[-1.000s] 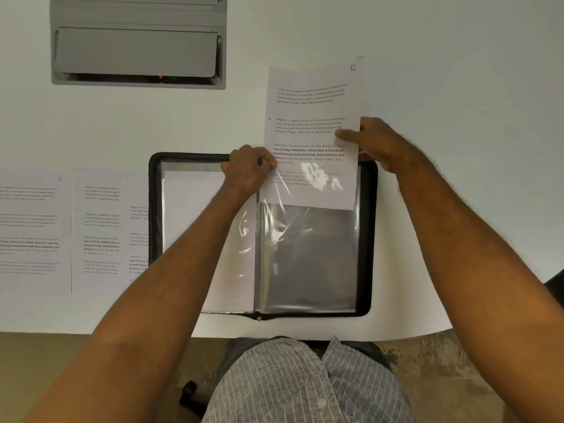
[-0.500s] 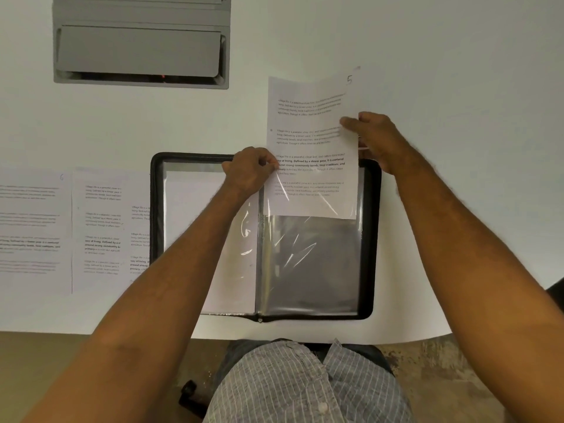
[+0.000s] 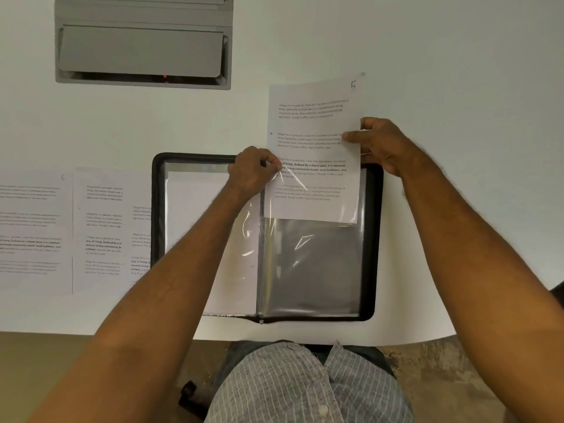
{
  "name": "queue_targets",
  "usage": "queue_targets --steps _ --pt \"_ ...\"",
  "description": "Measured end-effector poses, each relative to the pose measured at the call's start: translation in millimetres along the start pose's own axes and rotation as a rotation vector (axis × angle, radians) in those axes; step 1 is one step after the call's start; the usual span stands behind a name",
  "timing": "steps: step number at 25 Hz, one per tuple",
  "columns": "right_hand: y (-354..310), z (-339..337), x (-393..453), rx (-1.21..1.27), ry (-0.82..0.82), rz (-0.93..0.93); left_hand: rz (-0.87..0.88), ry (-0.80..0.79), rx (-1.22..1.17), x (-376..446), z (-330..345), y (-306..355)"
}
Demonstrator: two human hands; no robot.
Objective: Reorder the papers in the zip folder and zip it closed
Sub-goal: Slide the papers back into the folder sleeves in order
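Pinching the flimsy, light numbered sheet (image 3: 311,154) at its edge, the right hand (image 3: 381,145) steers; the left hand (image 3: 253,172) clamps the slippery plastic sleeve (image 3: 311,264) mouth.

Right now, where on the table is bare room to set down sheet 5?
Bare table lies right of the folder and beyond it, between the grey tray and sheet 5. Left of the folder is crowded with loose sheets.

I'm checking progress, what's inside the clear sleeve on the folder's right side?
Only the lower part of sheet 5 sits inside the clear sleeve; below it the sleeve looks empty. Anything behind is hidden.
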State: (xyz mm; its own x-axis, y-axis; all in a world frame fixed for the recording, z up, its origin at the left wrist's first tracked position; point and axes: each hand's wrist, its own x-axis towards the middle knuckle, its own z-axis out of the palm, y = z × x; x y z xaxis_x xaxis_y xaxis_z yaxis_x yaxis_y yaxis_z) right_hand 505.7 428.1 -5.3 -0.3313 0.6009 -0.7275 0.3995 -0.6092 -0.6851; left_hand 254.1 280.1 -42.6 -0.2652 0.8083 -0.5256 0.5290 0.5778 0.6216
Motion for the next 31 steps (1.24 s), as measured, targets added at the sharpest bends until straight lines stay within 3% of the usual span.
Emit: queue_targets --steps 5,8,11,19,25,31 --pt "0.5 -3.0 2.8 0.045 -0.065 -0.019 -0.014 0.051 -0.152 1.1 0.2 -3.5" --pt "0.7 -2.1 1.2 -0.105 -0.088 -0.002 -0.101 0.152 -0.355 -0.8 0.6 0.3" --pt "3.5 -1.3 2.0 -0.112 -0.087 0.005 -0.149 0.222 -0.321 0.6 -0.7 2.0" --pt "4.8 12.0 4.9 -0.004 0.055 -0.085 -0.184 0.067 -0.105 5.1 -5.9 8.7" --pt "-0.7 0.4 0.2 -0.141 -0.038 0.048 -0.281 0.049 -0.565 8.8 -7.7 22.4" --pt "4.1 5.0 -2.0 -0.053 0.119 -0.066 -0.357 -0.041 -0.397 7.8 -10.0 12.7"
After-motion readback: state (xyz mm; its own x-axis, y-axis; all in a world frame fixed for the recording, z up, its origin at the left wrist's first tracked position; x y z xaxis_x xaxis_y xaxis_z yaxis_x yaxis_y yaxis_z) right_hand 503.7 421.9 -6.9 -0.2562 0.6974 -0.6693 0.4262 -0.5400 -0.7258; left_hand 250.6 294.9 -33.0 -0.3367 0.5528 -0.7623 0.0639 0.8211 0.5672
